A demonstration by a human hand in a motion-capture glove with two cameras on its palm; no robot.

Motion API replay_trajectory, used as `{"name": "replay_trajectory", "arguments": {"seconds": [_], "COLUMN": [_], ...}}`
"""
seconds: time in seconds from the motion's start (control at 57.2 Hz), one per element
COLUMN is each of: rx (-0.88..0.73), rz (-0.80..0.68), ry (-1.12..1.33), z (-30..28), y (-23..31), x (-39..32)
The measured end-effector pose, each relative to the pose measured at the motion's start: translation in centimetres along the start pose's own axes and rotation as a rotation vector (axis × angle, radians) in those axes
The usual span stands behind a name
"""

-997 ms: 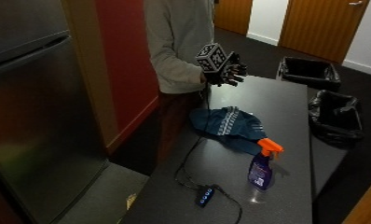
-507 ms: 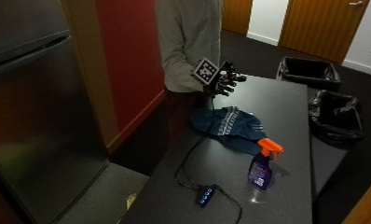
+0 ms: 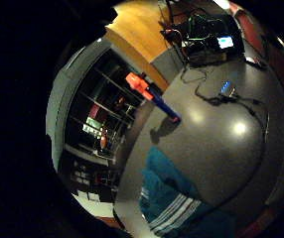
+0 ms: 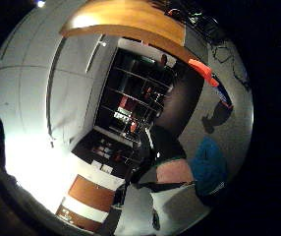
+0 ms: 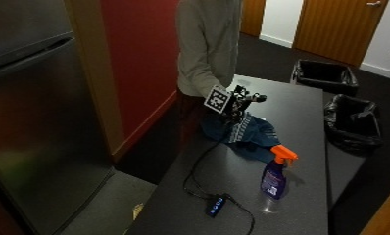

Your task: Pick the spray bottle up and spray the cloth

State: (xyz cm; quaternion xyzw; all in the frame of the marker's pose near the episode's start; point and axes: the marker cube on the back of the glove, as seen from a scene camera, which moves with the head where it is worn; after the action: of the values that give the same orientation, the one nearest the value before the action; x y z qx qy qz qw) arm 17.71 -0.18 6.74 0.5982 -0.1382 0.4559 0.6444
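Observation:
In the outside view a spray bottle (image 5: pixel 274 175) with a purple body and orange trigger head stands upright on the grey table (image 5: pixel 299 112), near the right edge. A blue patterned cloth (image 5: pixel 252 135) lies crumpled at the table's left side. My gloved right hand (image 5: pixel 246 102) hovers just above the cloth's far end, fingers relaxed, holding nothing. It is well short of the bottle. The palm views show the bottle (image 3: pixel 152 94) (image 4: pixel 210 81) at a distance and the cloth (image 3: pixel 177 198) (image 4: pixel 207 167) close below.
A black cable runs to a small hub with blue lights (image 5: pixel 214 205) at the table's near end. Two black bins (image 5: pixel 324 76) (image 5: pixel 353 122) stand beyond the table's right side. A steel fridge (image 5: pixel 38 122) and a red wall are on the left.
My hand has come down and toward the near end, from above the table's far left edge to just over the cloth. Bottle and cloth have not moved.

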Motion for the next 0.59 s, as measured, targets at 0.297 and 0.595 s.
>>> {"name": "replay_trajectory", "arguments": {"seconds": [0.297,0.595], "rx": [0.108,0.14], "rz": [0.068,0.433], "ry": [-0.095,-0.154], "z": [5.5,10.8], "y": [-1.3,-4.1], "x": [4.1,7.3]}}
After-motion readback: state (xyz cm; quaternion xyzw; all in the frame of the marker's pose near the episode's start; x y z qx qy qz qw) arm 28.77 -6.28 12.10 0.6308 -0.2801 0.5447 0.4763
